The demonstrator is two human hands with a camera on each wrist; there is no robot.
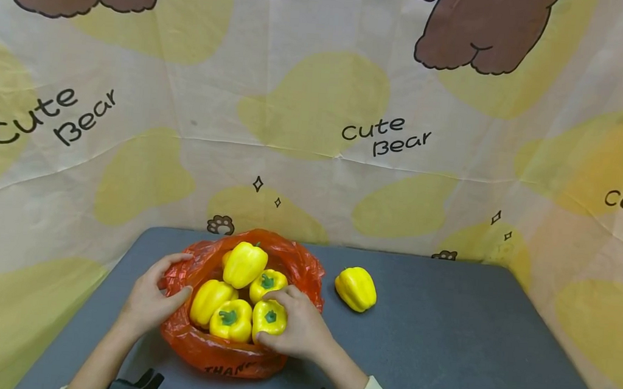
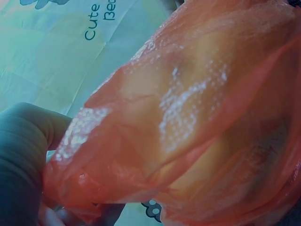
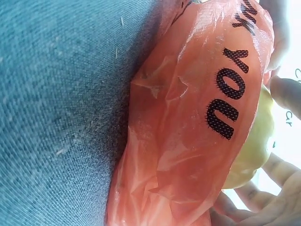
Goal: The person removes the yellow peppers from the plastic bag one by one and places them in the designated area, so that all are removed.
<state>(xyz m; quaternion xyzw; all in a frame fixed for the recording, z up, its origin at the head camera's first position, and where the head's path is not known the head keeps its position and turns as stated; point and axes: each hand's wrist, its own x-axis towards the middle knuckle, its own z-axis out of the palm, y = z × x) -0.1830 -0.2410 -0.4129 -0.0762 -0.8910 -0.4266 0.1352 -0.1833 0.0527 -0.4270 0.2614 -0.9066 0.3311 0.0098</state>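
An orange-red plastic bag (image 1: 184, 343) stands with its mouth spread wide on the grey table. Several yellow bell peppers (image 1: 245, 265) lie inside it. At the bag's left rim my left hand (image 1: 149, 296) grips the plastic, thumb on the mouth side; the left wrist view shows the crinkled film (image 2: 127, 141) at the fingers. My right hand (image 1: 305, 327) holds a yellow bell pepper (image 1: 269, 318) between thumb and fingers at the bag's right front. The right wrist view shows that pepper (image 3: 256, 141) partly hidden by the bag wall with its black lettering.
Another yellow bell pepper (image 1: 356, 289) lies on the table (image 1: 443, 339), right of the bag. A printed cloth (image 1: 307, 109) with bears and lettering hangs behind the table's far edge. Dark wrist straps (image 1: 134, 386) show at the bottom of the head view.
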